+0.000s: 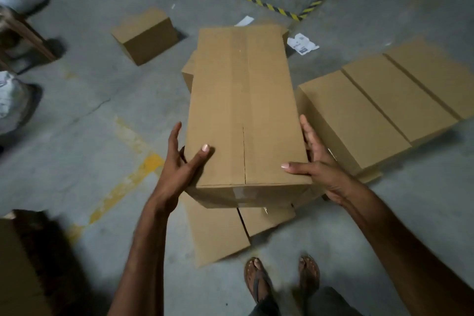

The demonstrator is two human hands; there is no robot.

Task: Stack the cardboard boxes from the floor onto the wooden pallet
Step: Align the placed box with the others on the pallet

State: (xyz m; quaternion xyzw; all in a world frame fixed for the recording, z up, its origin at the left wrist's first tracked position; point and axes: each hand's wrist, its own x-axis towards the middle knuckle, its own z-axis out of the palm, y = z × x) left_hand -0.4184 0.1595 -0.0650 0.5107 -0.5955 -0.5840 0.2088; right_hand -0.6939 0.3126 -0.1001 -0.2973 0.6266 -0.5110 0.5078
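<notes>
I hold a long brown cardboard box (243,110) in front of me, lifted above the floor. My left hand (183,164) grips its near left corner, thumb on top. My right hand (316,164) clamps the near right side, thumb on the top face. Under the held box lie other cardboard boxes (218,233) on the concrete floor. To the right stands a row of three boxes (384,105) side by side. A smaller box (146,36) sits alone at the upper left. No wooden pallet is clearly visible.
Yellow-black hazard tape (256,1) crosses the floor at the back. Paper scraps (302,45) lie behind the held box. A wooden leg (28,36) and white bags (10,100) are at the left. A box edge (15,269) shows bottom left. My sandalled feet (282,279) stand below.
</notes>
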